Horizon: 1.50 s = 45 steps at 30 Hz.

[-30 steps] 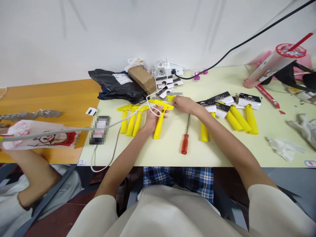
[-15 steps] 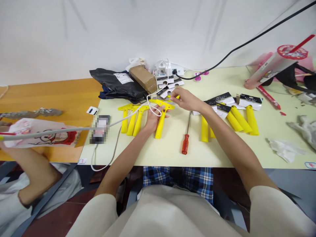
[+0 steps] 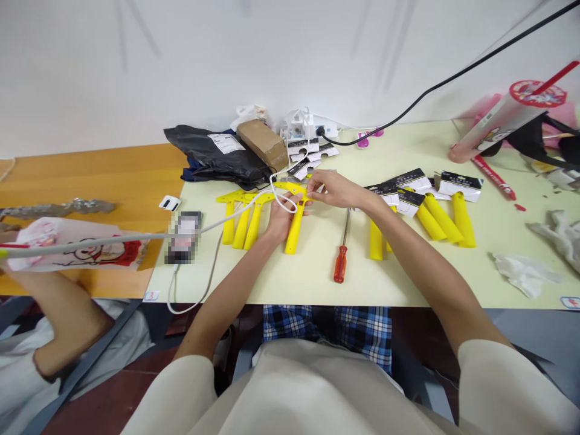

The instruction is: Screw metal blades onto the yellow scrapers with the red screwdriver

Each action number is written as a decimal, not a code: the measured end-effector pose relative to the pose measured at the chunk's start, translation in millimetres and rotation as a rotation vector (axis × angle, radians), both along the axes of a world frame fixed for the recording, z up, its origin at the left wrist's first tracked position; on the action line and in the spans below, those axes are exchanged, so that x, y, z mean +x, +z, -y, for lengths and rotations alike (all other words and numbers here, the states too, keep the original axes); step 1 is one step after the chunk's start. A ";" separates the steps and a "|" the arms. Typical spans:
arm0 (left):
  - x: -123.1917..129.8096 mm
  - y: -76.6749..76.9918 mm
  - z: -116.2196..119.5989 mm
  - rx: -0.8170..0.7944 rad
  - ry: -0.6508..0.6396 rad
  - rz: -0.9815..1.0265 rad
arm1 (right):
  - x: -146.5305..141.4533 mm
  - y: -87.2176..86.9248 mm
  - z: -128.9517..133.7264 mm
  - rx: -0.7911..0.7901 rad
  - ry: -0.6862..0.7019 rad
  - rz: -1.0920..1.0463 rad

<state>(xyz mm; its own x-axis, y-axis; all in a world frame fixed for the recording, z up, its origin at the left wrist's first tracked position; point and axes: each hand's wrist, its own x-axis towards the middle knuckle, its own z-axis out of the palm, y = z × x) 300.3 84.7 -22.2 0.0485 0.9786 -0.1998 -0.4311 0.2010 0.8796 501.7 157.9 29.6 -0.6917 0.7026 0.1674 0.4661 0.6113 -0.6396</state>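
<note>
My left hand (image 3: 281,219) grips a yellow plastic T-shaped piece (image 3: 295,232) by its crossbar, with a white cable (image 3: 283,202) looped over the fingers. My right hand (image 3: 333,188) reaches in from the right, its fingertips on the crossbar's right end. Just left of my left hand lie several similar yellow pieces (image 3: 242,223) side by side. A red-handled screwdriver (image 3: 340,264) lies below my right hand, and several yellow bars (image 3: 441,220) with black-and-white card labels lie further right.
A black mailer bag (image 3: 212,157), a cardboard box (image 3: 263,144) and a white power strip with plugs (image 3: 317,130) stand along the wall. To the left, a person's forearm (image 3: 58,320) and a printed bag (image 3: 77,244) lie by an orange table (image 3: 90,169).
My right hand has moved left and down from above the crossbar onto its right end. My left hand and the yellow piece have barely moved.
</note>
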 end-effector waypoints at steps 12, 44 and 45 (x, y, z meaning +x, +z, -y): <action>-1.5 -4.2 -0.9 0.026 -0.016 -0.013 | 9.5 -5.7 -5.9 -0.447 -0.055 -0.122; -0.3 -10.4 18.8 0.593 0.085 -1.027 | 12.3 15.9 1.7 -0.620 -0.113 -0.125; -0.1 -12.8 18.5 0.601 0.071 -1.105 | 11.5 15.8 1.9 -0.613 -0.113 -0.117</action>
